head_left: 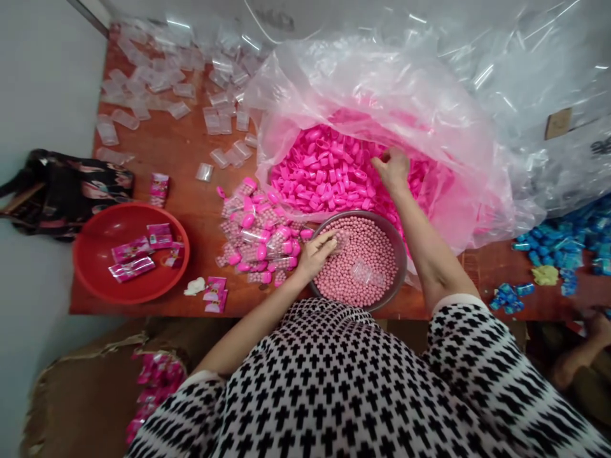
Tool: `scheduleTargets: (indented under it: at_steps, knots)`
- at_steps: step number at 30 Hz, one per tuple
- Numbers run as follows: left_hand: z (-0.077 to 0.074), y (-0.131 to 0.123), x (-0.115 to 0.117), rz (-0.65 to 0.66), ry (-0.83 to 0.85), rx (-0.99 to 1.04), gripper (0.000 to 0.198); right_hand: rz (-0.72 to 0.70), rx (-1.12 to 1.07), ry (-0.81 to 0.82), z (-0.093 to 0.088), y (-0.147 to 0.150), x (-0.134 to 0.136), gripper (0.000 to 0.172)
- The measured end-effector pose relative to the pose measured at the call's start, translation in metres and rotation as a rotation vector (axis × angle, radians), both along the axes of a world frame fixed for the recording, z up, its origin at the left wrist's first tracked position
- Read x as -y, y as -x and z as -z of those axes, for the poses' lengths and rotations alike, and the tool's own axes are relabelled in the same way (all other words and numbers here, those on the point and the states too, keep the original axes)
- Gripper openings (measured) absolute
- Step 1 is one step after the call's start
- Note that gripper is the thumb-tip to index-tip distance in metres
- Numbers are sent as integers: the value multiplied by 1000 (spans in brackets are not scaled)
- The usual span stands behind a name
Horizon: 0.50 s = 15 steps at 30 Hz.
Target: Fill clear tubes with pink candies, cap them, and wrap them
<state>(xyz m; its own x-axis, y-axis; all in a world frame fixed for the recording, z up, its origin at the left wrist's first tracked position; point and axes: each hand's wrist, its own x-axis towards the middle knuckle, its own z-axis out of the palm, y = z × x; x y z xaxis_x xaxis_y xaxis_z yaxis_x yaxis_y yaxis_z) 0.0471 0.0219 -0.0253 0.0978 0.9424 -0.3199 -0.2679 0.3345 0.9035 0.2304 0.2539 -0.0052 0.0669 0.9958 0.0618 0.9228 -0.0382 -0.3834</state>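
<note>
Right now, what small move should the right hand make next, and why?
Probably pick one from the pink caps with the right hand, which is over them; the left hand holds what looks like a clear container, and bead-filled containers nearby have similar pink tops.

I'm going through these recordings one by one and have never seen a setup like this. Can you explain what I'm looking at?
There is no machine here: these are a person's two bare hands, in a single picture from a camera worn on the head, looking forward and down. The left hand holds a clear container over a bowl of pink beads. The right hand reaches into a plastic bag of pink pieces; whether it grips one is unclear. Also on the table are a pile of bead-filled containers and a red bowl with pink packets.
</note>
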Motion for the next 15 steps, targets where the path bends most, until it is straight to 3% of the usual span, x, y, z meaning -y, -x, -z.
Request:
scheduleTargets:
  at_steps: [3,7,9,12,15]
  knots:
    - [-1,-2,0,2,-42,-80,47,-149,-197,-36,-23,-17,40,29]
    - [-3,-7,2,15,-116,-199,45,-508,-468,186,-59,-26,114,38]
    - [-6,-8,3,29,-189,-267,39,-685,-407,257,-75,-25,144,36]
    - [-15,-8,5,73,-292,-345,33,-910,-145,328,-93,-20,172,37]
    - [-26,-5,8,120,-366,-408,29,-967,110,385,-100,-15,184,44]
